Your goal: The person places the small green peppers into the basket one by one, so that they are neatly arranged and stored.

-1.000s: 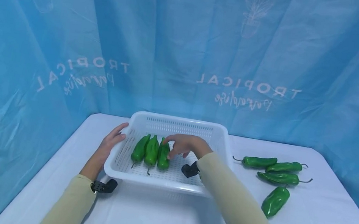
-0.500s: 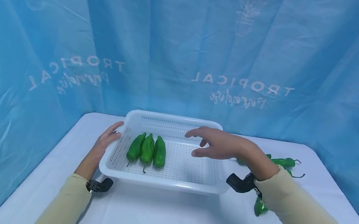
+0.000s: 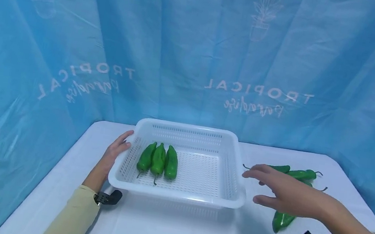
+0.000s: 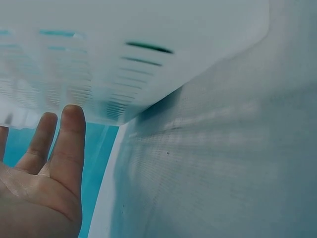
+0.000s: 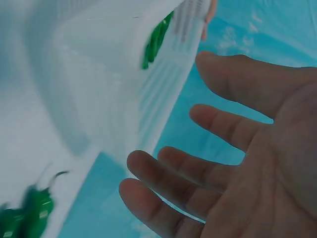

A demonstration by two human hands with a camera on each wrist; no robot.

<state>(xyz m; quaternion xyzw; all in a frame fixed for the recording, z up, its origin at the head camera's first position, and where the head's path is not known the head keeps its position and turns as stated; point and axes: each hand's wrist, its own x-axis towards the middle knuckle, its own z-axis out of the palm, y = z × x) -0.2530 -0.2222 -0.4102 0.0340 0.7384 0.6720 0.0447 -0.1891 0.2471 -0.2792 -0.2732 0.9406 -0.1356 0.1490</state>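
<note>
A white perforated plastic basket (image 3: 176, 196) holds three green peppers (image 3: 158, 161) lying side by side toward its left. My left hand (image 3: 111, 155) touches the basket's left side; its fingers (image 4: 69, 144) extend against the slotted wall in the left wrist view. Past the basket's right side, my right hand (image 3: 293, 194) hovers with fingers spread and nothing between them. Under and behind it lie several loose green peppers, partly hidden: one at the back right (image 3: 303, 174), another nearer the front (image 3: 282, 222). In the right wrist view, its palm (image 5: 242, 163) faces the basket's outer wall.
A white cloth covers the table (image 3: 164, 229). Blue printed curtain (image 3: 196, 54) hangs close behind and along both sides. The basket's back rim stands near the table's far edge. Each wrist wears a black camera mount.
My right hand has let go of the rightmost pepper in the basket, lifted out and moved right, over the loose peppers. The left hand has stayed at the basket's side.
</note>
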